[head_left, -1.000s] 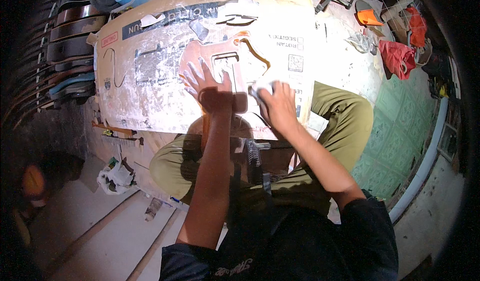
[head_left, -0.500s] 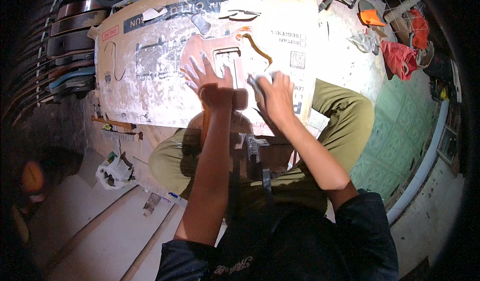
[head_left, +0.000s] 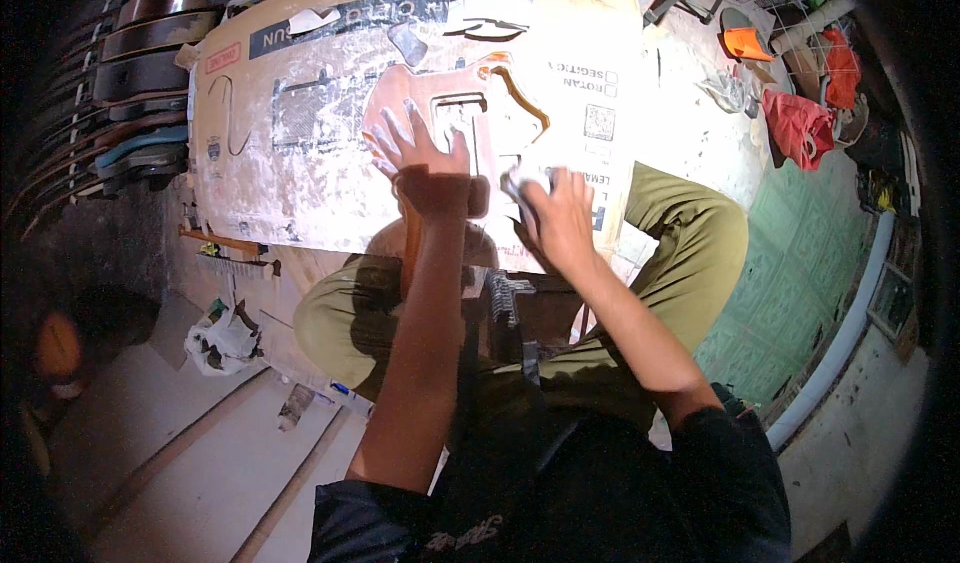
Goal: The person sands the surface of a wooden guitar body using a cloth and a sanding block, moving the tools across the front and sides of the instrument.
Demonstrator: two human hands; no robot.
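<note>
Two hands (head_left: 428, 168) (head_left: 563, 223), one guitar body (head_left: 415, 85), one cardboard sheet (head_left: 300, 198), probably one blurred pad (head_left: 519, 178).

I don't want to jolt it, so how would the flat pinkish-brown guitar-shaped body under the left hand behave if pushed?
The flat pinkish-brown guitar-shaped body is probably stiff: its amber side looks thick. It might slide, since the brown cardboard sheet under it looks powdery with pale smears. It seems unlikely to tip, lying flat beneath the spread left hand.

Dusty cardboard sheet (head_left: 300, 193) beneath 1 guitar body (head_left: 407, 87) — plus pale scraps (head_left: 498, 10), 1 grey piece (head_left: 408, 46)
</note>
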